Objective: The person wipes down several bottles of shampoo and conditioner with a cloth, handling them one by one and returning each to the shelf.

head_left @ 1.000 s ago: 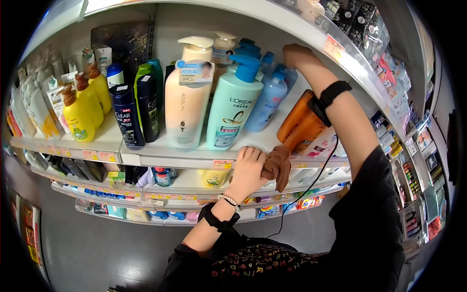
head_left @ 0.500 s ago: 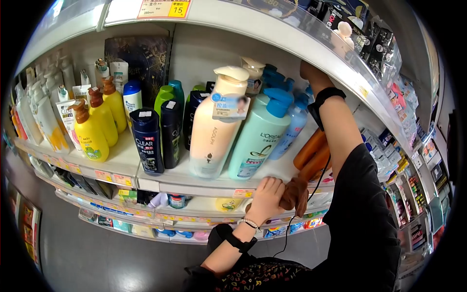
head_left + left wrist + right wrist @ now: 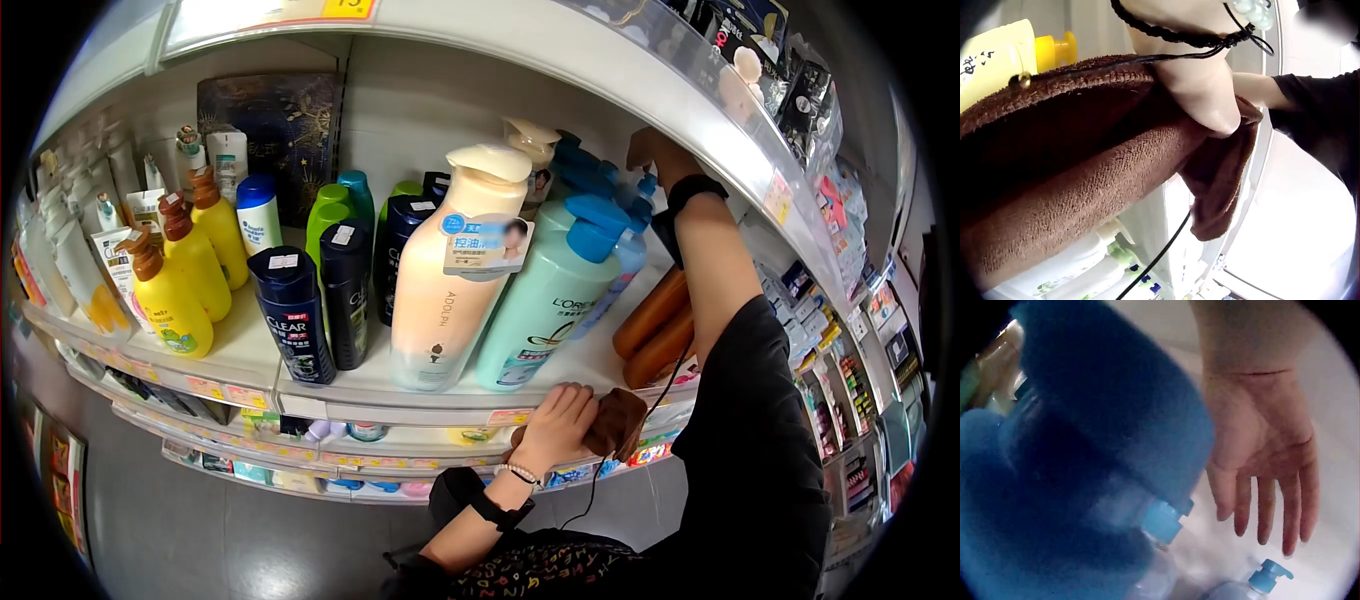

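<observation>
The left hand (image 3: 560, 428) is curled round a brown cloth (image 3: 615, 425) at the shelf's front edge; in the left wrist view the cloth (image 3: 1085, 187) hangs in folds under that hand (image 3: 1200, 94). The right hand (image 3: 655, 150) reaches deep into the shelf behind the blue pump bottles. In the right wrist view this hand (image 3: 1263, 444) has its palm showing and fingers straight, holding nothing, above a small light-blue pump top (image 3: 1266, 575). Left of it a large blue shape (image 3: 1110, 412) fills the view. A green L'Oreal bottle (image 3: 550, 300) leans beside a peach Adolph bottle (image 3: 450, 280).
Orange-brown bottles (image 3: 655, 325) lean under the right forearm. Dark Clear bottles (image 3: 290, 320) and yellow pump bottles (image 3: 170, 300) stand to the left. The upper shelf's edge (image 3: 600, 50) curves overhead. A black cable (image 3: 655, 400) runs down from the right wrist.
The head view has shifted, so the bottles appear larger and farther right than a second ago. The right hand remains at the back of the shelf, and the left still holds the cloth.
</observation>
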A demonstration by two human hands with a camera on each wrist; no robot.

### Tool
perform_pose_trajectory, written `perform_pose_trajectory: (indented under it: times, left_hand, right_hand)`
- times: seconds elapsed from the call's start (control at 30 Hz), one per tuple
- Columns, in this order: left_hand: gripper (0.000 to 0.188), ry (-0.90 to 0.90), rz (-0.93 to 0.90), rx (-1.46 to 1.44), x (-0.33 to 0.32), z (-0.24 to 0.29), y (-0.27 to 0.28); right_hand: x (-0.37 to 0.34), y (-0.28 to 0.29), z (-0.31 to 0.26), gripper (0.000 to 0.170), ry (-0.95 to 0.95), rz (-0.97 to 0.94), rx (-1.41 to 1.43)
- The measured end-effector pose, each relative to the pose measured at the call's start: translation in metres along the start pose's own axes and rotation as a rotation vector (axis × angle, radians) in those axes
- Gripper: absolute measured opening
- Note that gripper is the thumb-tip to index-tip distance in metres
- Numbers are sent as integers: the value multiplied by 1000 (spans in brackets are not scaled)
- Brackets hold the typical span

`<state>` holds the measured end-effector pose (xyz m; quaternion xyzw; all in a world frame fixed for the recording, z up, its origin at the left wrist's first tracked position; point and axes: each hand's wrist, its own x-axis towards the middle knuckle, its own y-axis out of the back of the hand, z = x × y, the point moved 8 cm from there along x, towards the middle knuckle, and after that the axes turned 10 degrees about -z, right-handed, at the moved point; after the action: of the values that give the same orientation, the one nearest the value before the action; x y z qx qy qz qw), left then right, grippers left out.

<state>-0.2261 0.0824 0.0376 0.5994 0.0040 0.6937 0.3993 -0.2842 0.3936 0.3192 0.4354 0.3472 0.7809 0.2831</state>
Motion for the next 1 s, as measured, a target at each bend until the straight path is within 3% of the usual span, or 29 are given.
perform_pose_trajectory:
  times: [0.13,0.33,0.57,0.73,0.9,1.0]
  left_hand:
    - [38,16,-40,9,3,1,1]
    - [37,22,-44,-4,3,1,3]
    - [49,5,-153,-47,-2,-2,-10]
    - [39,-14,-100,25,-4,-4,-8]
    - [41,-19,-113,6,-8,-4,-11]
    - [54,-18,-184,-28,-10,-7,-20]
  right_hand:
    - [-6,12,17,33,-43,137,-7]
    - [-1,9,22,34,-76,84,-47]
    - [6,-6,11,36,-62,-292,-139]
    - [-7,-15,-8,37,-29,-537,-199]
    - [-11,-29,-16,38,0,-653,-211]
    - [15,-63,-2,39,70,-597,-259]
